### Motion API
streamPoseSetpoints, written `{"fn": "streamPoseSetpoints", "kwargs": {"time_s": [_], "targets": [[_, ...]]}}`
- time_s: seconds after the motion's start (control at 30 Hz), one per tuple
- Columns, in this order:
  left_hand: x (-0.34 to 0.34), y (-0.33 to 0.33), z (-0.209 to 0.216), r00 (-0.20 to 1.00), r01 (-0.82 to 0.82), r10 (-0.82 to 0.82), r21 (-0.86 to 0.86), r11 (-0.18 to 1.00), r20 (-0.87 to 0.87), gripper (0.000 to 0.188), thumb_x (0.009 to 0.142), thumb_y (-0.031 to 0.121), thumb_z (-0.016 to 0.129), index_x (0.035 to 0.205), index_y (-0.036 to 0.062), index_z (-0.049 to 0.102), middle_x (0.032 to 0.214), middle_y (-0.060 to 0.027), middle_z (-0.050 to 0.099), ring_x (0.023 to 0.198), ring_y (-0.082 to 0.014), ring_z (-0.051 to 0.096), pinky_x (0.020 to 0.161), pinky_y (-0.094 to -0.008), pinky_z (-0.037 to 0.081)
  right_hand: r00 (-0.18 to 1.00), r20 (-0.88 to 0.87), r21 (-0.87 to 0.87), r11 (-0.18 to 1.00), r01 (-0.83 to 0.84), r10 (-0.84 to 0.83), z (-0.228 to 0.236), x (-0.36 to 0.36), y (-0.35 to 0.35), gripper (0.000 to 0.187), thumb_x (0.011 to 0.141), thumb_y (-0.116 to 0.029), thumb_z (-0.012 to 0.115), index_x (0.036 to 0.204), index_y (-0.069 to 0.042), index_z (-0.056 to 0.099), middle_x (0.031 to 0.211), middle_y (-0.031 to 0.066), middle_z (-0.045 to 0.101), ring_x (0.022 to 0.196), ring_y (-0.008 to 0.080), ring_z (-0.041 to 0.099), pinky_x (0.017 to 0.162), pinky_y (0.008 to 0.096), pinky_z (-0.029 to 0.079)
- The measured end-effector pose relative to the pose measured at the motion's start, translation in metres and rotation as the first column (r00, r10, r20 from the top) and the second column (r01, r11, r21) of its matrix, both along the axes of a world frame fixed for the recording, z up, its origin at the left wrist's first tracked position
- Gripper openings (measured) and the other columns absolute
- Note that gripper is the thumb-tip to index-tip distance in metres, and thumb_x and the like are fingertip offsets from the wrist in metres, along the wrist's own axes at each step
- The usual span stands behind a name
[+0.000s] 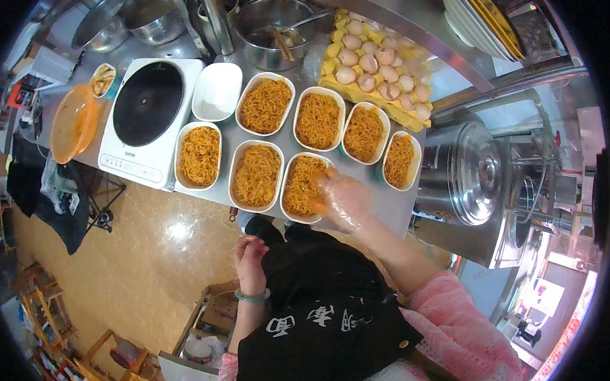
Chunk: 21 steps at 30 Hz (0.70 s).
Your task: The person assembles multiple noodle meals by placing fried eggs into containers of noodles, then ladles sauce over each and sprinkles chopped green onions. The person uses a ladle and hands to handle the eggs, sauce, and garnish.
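Observation:
My right hand (348,200), in a clear plastic glove stained orange at the fingertips, reaches over the right rim of a white oval tub (286,190) at the counter's front. Its fingers bend into the orange-brown noodles (301,181) there, partly covering them. Bare and with a pale green bangle (253,295) at the wrist, my left hand (251,264) hovers off the counter edge, fingers curled in with nothing seen in them. Several more tubs of noodles (257,175) stand in two rows around this one. A further white tub (215,97) at the back left holds no noodles.
Left of the tubs sits a white induction cooker (138,166) with a black round top, beside an orange bowl (72,132). Behind are a steel pot (256,54) with utensils and a yellow tray (382,110) of eggshells. A large lidded steel pot (463,176) stands at right.

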<state>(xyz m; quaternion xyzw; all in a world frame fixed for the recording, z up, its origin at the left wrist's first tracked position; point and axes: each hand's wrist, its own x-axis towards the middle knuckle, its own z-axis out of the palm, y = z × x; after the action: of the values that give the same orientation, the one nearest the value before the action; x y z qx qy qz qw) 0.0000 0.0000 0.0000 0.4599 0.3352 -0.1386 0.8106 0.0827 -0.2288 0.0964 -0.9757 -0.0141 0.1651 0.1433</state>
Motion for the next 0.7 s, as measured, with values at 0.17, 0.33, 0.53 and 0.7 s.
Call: {"fn": "streamPoseSetpoints", "kwargs": {"time_s": [0.17,0.33,0.53,0.7], "targets": [[-0.001,-0.003,0.008,0.999,0.008,-0.006,-0.037,0.999,0.049,0.006,0.083,0.007,0.053,0.089,0.0069,0.054,0.079,-0.0054,0.057,0.069,-0.014,0.055,0.066,-0.0271,0.047,0.998,-0.01,0.265,0.963,0.058,-0.057,-0.005,-0.003,0.007,0.014,0.071,-0.014,0.062,0.077,-0.002,0.058,0.077,0.0126,0.059,0.074,0.029,0.059,0.062,0.0382,0.047],[-0.002,-0.002,0.014,0.999,-0.023,0.026,-0.069,0.997,0.042,0.004,0.084,0.009,0.052,0.088,0.0075,0.053,0.078,-0.0043,0.057,0.067,-0.0134,0.054,0.066,-0.0254,0.044,0.965,-0.061,0.716,0.662,0.22,-0.255,0.032,-0.002,-0.009,0.013,0.068,-0.006,0.063,0.08,0.0,0.061,0.071,0.0123,0.059,0.066,0.0177,0.058,0.061,0.0281,0.045],[0.001,-0.004,0.015,0.997,-0.014,0.017,-0.056,0.998,0.07,0.003,0.085,0.01,0.052,0.087,0.0082,0.053,0.077,-0.0034,0.056,0.066,-0.0125,0.054,0.066,-0.025,0.044,0.947,-0.088,0.871,0.437,0.224,-0.309,0.093,-0.001,-0.016,0.011,0.077,0.003,0.061,0.088,0.002,0.059,0.088,0.0058,0.06,0.069,0.0115,0.058,0.062,0.0229,0.048],[0.003,-0.006,0.018,0.996,-0.019,0.025,-0.076,0.997,0.082,0.003,0.085,0.01,0.052,0.087,0.0079,0.053,0.077,-0.0037,0.056,0.066,-0.0124,0.054,0.067,-0.0255,0.044,0.899,-0.016,0.916,0.354,0.189,-0.438,0.14,-0.003,-0.021,0.015,0.077,0.005,0.058,0.091,0.001,0.058,0.086,0.0083,0.059,0.07,0.0138,0.06,0.062,0.0247,0.051]]}}
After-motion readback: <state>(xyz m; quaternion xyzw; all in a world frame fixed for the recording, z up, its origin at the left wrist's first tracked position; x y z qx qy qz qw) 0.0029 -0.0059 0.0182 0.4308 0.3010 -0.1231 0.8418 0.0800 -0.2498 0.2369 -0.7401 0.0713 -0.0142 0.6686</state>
